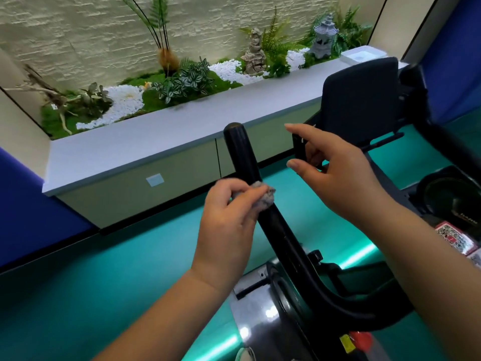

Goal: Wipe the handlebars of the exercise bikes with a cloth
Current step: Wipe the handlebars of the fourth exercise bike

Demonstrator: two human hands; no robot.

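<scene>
Two bare hands work around one black, ribbed handlebar grip (pixel 240 155) of an exercise bike, which rises slantwise in the middle of the view. The left hand (pixel 229 220) holds a small crumpled grey cloth (pixel 264 195) between thumb and curled fingers and presses it against the grip, a little below its rounded top end. The right hand (pixel 335 175) is to the right of the grip and does not touch it; its thumb and forefinger are spread apart, the other fingers bent loosely, and it holds nothing. Behind this hand, further right of the grip, stands a dark rectangular console (pixel 361 97) on a black bracket. Below the grip, the black bar curves down to a shiny metal housing (pixel 260 316) with a red knob (pixel 360 340) beside it. Beyond the grip runs a long pale grey ledge (pixel 156 142), and behind the ledge lies a small indoor garden with white pebbles (pixel 125 100), green moss and a little grey stone lantern (pixel 324 37). The floor under the grip is teal.
</scene>
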